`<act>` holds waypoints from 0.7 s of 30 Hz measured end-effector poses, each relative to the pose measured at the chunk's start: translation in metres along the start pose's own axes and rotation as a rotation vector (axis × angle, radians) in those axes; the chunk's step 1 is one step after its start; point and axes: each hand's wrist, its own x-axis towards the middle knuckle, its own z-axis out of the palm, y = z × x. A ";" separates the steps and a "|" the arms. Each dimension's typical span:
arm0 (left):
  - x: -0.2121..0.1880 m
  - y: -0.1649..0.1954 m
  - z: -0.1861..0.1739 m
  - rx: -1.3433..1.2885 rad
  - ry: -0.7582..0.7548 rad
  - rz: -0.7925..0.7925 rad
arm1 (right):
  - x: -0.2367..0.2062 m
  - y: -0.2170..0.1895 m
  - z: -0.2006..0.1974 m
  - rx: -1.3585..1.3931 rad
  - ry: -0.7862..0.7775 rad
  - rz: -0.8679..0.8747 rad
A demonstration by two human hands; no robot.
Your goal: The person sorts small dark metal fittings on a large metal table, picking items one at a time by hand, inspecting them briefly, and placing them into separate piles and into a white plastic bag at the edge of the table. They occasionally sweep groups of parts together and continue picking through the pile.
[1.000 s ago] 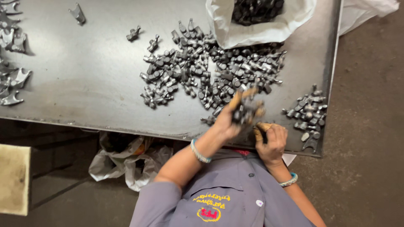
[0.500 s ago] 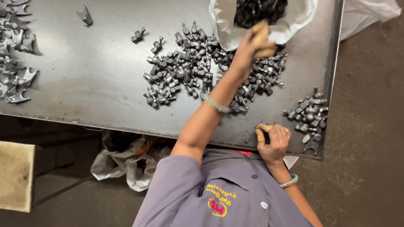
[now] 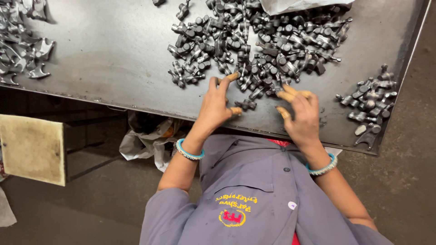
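the left hand (image 3: pixel 213 106) is lying released at the near edge of the big pile of small dark metal parts (image 3: pixel 263 50). its fingers are spreading wide and holding nothing, and the orange-capped fingertips (image 3: pixel 232 76) are touching the outermost pieces. one loose part (image 3: pixel 245 105) is lying just off the pile's near edge, right beside the thumb of that hand.

the right hand (image 3: pixel 302 115) is resting at the same near edge of the pile, a little to the right of the left hand and apart from it. its fingers are bending, with the orange caps pointing into the parts. whether they are pinching a piece i cannot tell.

the pile is spreading over a dark metal surface (image 3: pixel 113 54). a white bag (image 3: pixel 295 4) is sitting at the pile's far side, and its mouth is touching the parts. a smaller heap of similar parts (image 3: pixel 372 102) is lying well to the right of the pile, and another cluster of larger grey pieces (image 3: pixel 22 45) is lying far to its left.

the person is wearing a grey shirt (image 3: pixel 254 190) and a blue bangle (image 3: pixel 190 152) on each wrist. nearer than the pile and below the surface's edge, crumpled white plastic (image 3: pixel 145 140) is showing.
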 end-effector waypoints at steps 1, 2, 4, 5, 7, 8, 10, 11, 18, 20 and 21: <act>-0.001 -0.003 0.005 -0.002 -0.015 -0.014 | 0.007 -0.002 0.005 -0.050 -0.018 0.003; 0.000 -0.006 0.012 -0.031 -0.004 0.006 | 0.012 -0.004 0.011 -0.101 -0.038 0.008; 0.001 -0.008 0.028 -0.089 0.020 0.041 | 0.018 -0.007 0.017 -0.185 -0.072 0.020; 0.002 -0.008 0.036 -0.063 0.047 0.078 | 0.020 -0.007 0.020 -0.221 -0.085 0.025; 0.004 -0.007 0.048 -0.011 0.101 0.150 | 0.022 -0.007 0.023 -0.256 -0.110 0.015; 0.003 -0.008 0.050 -0.045 0.083 0.119 | 0.020 -0.006 0.022 -0.259 -0.121 0.003; 0.004 -0.007 0.052 -0.114 0.048 0.066 | 0.016 -0.003 0.019 -0.205 -0.134 0.026; 0.004 -0.006 0.052 -0.134 0.036 0.059 | 0.012 -0.001 0.016 -0.146 -0.141 0.063; -0.003 0.002 0.066 -0.265 -0.019 0.133 | -0.030 0.027 -0.008 0.973 -0.077 0.611; -0.005 0.010 0.079 -0.286 -0.045 0.168 | -0.043 0.036 -0.016 1.148 -0.055 0.669; -0.005 0.016 0.086 -0.293 -0.051 0.194 | -0.049 0.040 -0.020 1.236 -0.040 0.695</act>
